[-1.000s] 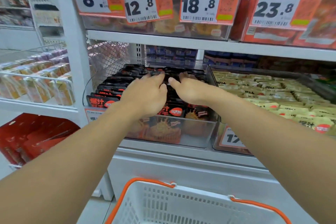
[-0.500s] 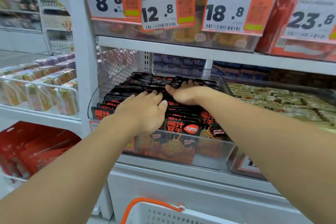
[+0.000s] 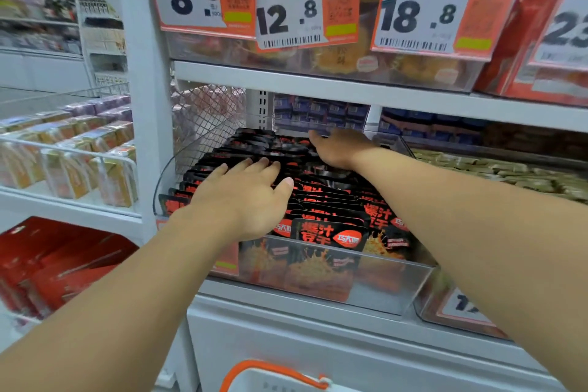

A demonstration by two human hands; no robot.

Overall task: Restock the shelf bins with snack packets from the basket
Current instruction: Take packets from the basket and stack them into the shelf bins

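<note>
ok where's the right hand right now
In the head view the right hand is reaching to the back of the clear bin of black snack packets, beyond and right of the left hand.

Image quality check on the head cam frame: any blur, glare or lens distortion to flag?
Head view: even, flat store lighting, no hard shadows; motion blur smears the price tags and the yellow packets at far left; wide-angle bend bows the white upright and stretches both forearms at the edges; soft reflections haze the clear bin front; left hand and black snack packets stay fairly sharp, right hand softer.
</note>
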